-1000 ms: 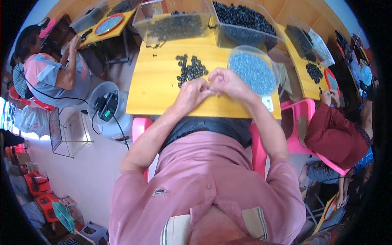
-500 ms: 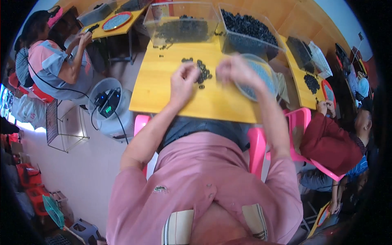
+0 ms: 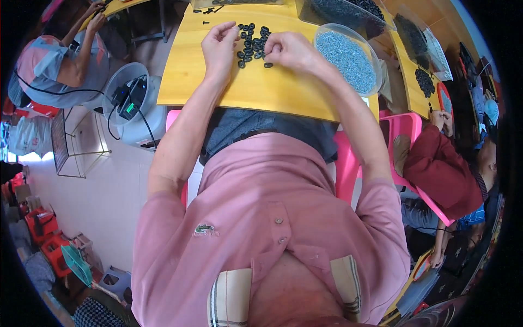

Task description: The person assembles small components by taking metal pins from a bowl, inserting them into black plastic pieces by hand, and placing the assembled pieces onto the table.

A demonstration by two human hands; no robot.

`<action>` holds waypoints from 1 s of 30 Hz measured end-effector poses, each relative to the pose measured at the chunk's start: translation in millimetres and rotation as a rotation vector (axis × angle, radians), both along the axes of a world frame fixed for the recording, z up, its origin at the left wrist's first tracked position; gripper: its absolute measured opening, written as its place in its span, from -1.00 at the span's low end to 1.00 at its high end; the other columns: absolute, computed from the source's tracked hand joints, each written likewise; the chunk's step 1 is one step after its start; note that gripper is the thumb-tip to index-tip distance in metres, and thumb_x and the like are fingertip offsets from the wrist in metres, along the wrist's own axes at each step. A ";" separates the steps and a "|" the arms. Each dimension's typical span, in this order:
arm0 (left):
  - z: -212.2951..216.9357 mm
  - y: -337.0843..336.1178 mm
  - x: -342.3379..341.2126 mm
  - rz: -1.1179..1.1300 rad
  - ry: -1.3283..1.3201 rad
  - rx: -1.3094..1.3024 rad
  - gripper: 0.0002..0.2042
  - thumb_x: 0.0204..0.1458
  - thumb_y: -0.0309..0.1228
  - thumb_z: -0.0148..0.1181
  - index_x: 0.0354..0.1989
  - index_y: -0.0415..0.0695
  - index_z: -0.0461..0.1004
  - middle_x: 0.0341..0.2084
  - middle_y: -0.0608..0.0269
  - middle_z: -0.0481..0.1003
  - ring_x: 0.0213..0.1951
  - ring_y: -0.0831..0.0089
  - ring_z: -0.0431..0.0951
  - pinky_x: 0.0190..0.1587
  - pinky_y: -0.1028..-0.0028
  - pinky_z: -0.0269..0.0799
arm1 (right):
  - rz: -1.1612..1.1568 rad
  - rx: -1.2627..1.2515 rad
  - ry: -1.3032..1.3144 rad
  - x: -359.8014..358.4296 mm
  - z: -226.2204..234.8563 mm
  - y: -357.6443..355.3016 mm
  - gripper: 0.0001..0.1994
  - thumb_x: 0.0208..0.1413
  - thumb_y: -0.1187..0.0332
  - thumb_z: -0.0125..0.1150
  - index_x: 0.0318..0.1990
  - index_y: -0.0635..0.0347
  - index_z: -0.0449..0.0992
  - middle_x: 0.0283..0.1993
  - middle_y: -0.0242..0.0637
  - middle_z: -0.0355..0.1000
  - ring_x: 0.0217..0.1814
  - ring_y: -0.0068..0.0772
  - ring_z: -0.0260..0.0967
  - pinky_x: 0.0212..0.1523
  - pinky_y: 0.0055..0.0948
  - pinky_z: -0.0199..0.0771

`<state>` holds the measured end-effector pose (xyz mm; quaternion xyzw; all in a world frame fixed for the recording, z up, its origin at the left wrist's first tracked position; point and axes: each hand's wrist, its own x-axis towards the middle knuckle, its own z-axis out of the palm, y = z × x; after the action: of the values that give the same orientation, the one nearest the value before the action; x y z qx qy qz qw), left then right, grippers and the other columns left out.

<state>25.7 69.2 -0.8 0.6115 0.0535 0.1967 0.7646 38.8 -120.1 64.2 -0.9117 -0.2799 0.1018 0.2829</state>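
Several small black oval parts (image 3: 249, 44) lie in a loose cluster on the yellow table (image 3: 218, 95). At the left edge of the cluster is my left hand (image 3: 219, 48), its thumb and forefinger brought together. Anything between those fingertips is too small to make out. My right hand (image 3: 291, 50) reaches the cluster's right side with curled fingers, the tips down among the black parts. What they pinch is hidden. One black part (image 3: 268, 65) sits just below the right fingertips. To the right stands a round clear tub (image 3: 376, 65) full of small silvery-blue screws (image 3: 344, 61).
A clear bin (image 3: 339, 20) of black pieces stands at the far right of the table. A few thin black pieces (image 3: 206, 22) lie far left. Beside the table at left, a bucket (image 3: 109, 90) holds black devices with cables. A person in dark red (image 3: 444, 169) works at right.
The view has tilted, so the table sits higher in the picture. My right hand, blurred before near the tub, is now at the cluster. The left hand has shifted to the cluster's left edge.
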 end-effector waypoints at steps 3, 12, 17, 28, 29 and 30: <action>-3.6 0.1 0.3 -0.122 -0.004 0.231 -0.76 0.06 -0.39 0.28 -0.13 -0.24 0.55 -0.35 0.27 0.54 -0.33 0.53 0.53 -0.25 0.55 0.42 | -0.017 -0.073 -0.090 -10.5 -14.5 3.6 -0.81 -0.09 0.32 0.28 -0.31 0.19 0.55 -0.37 -0.17 0.55 -0.27 -0.15 0.52 -0.22 -0.21 0.46; 6.8 4.8 -8.3 -0.337 -0.175 1.024 -0.77 -0.15 -0.36 0.37 -0.30 -0.18 0.63 -0.49 0.10 0.50 -0.35 0.24 0.53 -0.20 0.32 0.45 | -0.048 0.042 -0.129 6.7 -20.9 -6.2 -0.82 -0.07 0.37 0.24 -0.29 0.20 0.59 -0.37 -0.14 0.54 -0.26 -0.06 0.51 -0.20 -0.18 0.46; 5.2 9.1 -3.0 -0.397 -0.079 0.904 -0.81 -0.08 -0.49 0.36 -0.27 -0.24 0.60 -0.40 0.23 0.50 -0.36 0.46 0.50 -0.24 0.48 0.45 | 0.015 0.003 -0.235 13.0 -30.6 3.8 -0.74 -0.05 0.35 0.25 -0.18 0.25 0.59 -0.44 -0.14 0.49 -0.37 -0.18 0.48 -0.27 -0.29 0.44; 5.7 20.2 1.6 -0.541 0.028 0.760 -0.81 -0.13 -0.51 0.36 -0.29 -0.22 0.62 -0.49 0.30 0.50 -0.41 0.52 0.47 -0.29 0.51 0.41 | -0.062 -0.105 -0.177 17.0 -29.1 12.0 -0.79 -0.09 0.33 0.25 -0.28 0.21 0.61 -0.40 -0.11 0.54 -0.29 -0.12 0.52 -0.22 -0.24 0.47; 8.1 18.9 0.8 -0.559 0.068 0.751 -0.82 -0.11 -0.51 0.35 -0.28 -0.22 0.61 -0.49 0.32 0.51 -0.40 0.55 0.47 -0.28 0.54 0.41 | -0.077 -0.115 -0.143 15.5 -27.5 10.8 -0.79 -0.11 0.31 0.27 -0.31 0.20 0.61 -0.41 -0.10 0.54 -0.29 -0.11 0.52 -0.22 -0.24 0.47; 7.7 18.2 1.8 -0.567 0.060 0.754 -0.82 -0.11 -0.51 0.35 -0.28 -0.22 0.61 -0.49 0.32 0.51 -0.40 0.55 0.47 -0.28 0.54 0.41 | -0.088 -0.114 -0.148 14.4 -26.9 9.8 -0.79 -0.11 0.31 0.27 -0.31 0.20 0.61 -0.41 -0.10 0.54 -0.29 -0.11 0.52 -0.22 -0.24 0.47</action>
<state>27.5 87.3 6.9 0.8424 -0.1688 -0.0317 0.5108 53.1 -110.2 37.3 -0.9428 -0.2535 0.0373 0.2132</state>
